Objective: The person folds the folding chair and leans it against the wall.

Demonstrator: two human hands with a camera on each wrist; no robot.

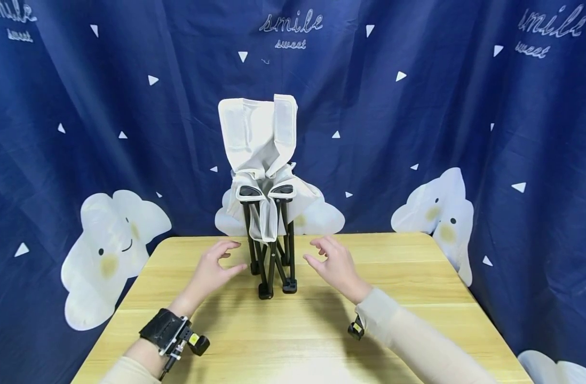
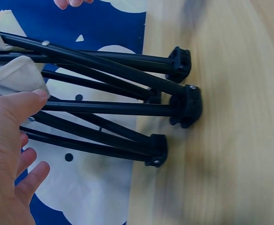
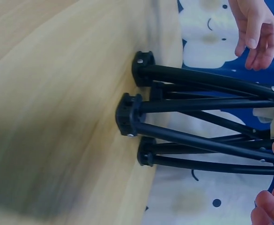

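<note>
A small folding chair (image 1: 261, 138) stands folded upright at the table's far side, its white fabric bunched above black crossed legs (image 1: 272, 261). In the left wrist view the legs (image 2: 122, 108) end in black plastic feet (image 2: 187, 107). My left hand (image 1: 216, 269) is just left of the legs, fingers loosely bent and apart, holding nothing. On the other side my right hand (image 1: 336, 264) hovers with thumb and fingers spread towards the chair, also without anything in it. In the right wrist view only some right fingertips (image 3: 271, 204) show at the edge.
The chair's feet rest on a light wooden table (image 1: 293, 330) with rounded far corners. Behind and at both sides hangs a dark blue curtain (image 1: 370, 117) with clouds and triangles. A camera is strapped to each wrist.
</note>
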